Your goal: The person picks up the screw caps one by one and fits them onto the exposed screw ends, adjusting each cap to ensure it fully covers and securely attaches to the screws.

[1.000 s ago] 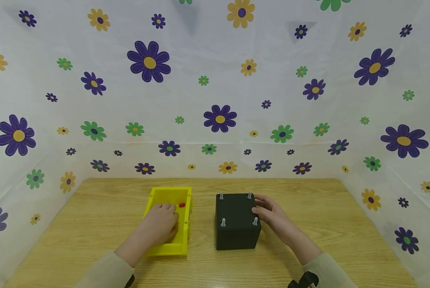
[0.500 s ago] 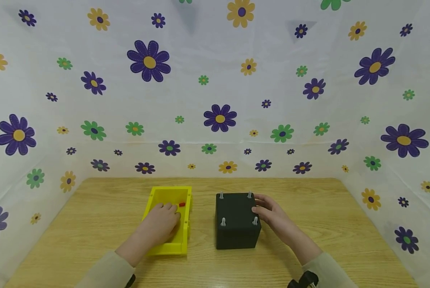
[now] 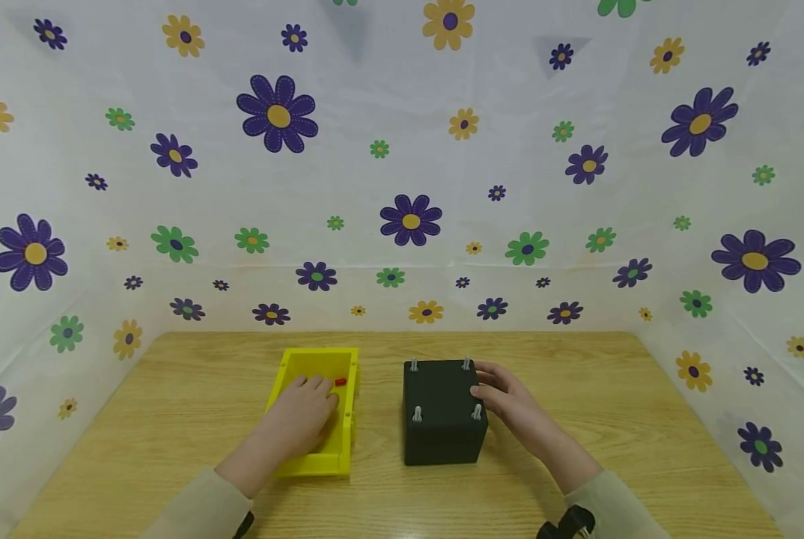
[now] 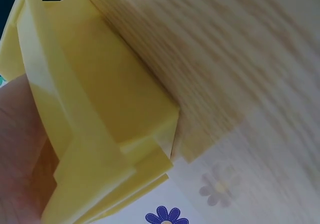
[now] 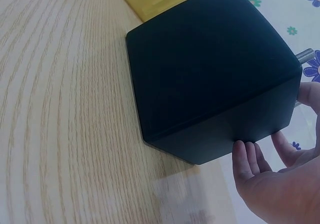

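My left hand (image 3: 302, 413) reaches down into a yellow bin (image 3: 345, 442). Its fingertips point downward and are hidden, so whether they pinch anything does not show. A small red piece (image 3: 340, 382) lies in the bin just beyond those fingers. To the right stands a black box (image 3: 442, 393) with a metal bolt (image 3: 418, 413) sticking up near each top corner. My right hand (image 3: 519, 412) touches the box's right side, thumb at the top edge. In the right wrist view, the fingertips (image 5: 240, 151) rest lightly against the side of the box.
Both the bin and the box stand on a wood-grain table (image 3: 388, 494). A white flowered sheet (image 3: 348, 172) surrounds the table at the back and both sides. A narrow strip of table separates bin and box.
The left hand's fingers have shifted slightly to the right inside the bin. The right hand, the black box and the red piece stay where they were.
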Tool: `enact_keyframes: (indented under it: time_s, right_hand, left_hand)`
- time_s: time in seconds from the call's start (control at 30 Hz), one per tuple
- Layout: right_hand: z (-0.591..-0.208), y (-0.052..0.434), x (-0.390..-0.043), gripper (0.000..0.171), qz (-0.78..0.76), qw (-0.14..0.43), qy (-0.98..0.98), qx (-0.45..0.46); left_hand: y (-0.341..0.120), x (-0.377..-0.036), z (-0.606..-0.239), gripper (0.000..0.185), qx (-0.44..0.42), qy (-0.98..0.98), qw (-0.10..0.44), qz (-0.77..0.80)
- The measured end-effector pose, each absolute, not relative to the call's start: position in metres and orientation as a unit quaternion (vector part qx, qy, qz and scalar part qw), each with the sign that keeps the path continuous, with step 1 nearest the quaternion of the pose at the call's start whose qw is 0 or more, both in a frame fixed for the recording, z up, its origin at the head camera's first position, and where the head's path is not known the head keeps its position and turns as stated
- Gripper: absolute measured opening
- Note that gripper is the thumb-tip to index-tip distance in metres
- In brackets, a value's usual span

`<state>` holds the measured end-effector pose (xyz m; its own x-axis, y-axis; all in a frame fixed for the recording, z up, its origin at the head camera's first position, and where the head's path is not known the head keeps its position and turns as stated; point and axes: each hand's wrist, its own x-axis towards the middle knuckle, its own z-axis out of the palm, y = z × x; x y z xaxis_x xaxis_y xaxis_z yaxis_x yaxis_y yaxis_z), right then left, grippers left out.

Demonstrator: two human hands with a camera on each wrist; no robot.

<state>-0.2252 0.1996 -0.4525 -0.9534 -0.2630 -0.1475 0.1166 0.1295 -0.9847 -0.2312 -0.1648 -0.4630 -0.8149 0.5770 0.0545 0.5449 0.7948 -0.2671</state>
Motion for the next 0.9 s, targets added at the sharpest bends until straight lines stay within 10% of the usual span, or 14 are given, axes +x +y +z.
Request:
enact_keyframes:
  time_s: [0.9]
  right_hand:
    - [-0.452,0.200,-0.225,0.063,-0.656,0.148,0.738,-0.052]
  left_hand:
    - [-0.166,-0.235,-0.443,0.032,-0.301,-0.946,0.072,0.098]
